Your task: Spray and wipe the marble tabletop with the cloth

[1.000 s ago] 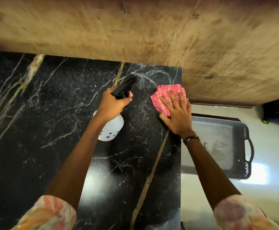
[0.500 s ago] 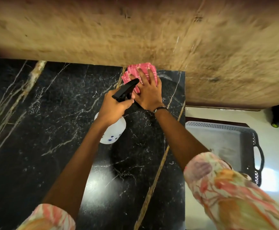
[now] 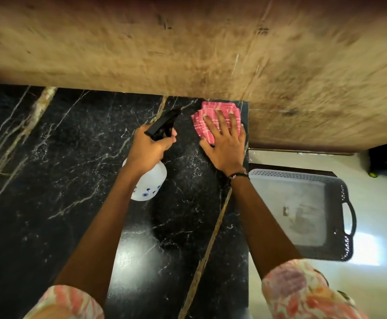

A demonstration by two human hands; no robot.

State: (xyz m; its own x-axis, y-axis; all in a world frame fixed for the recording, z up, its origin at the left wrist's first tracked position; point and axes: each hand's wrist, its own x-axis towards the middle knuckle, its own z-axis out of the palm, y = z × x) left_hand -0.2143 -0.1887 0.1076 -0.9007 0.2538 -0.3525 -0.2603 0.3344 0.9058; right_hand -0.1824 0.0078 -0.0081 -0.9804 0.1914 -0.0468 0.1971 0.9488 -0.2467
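With fingers [image 3: 217, 122] splayed flat, the pink cloth [image 3: 213, 116] is pressed by the right hand [image 3: 225, 146] at the marble tabletop's [image 3: 72, 157] far right corner, shifted right from mid far edge half a second ago. Wiping stroke judged underway. Spray bottle [image 3: 149, 183] is gripped clenched in the left hand [image 3: 147, 149], raised, nozzle aimed toward the cloth.

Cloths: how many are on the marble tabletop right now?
1. The pink cloth lies folded at the far right corner of the marble tabletop, pressed flat under the right hand. No other shows, though the arms hide some surface.
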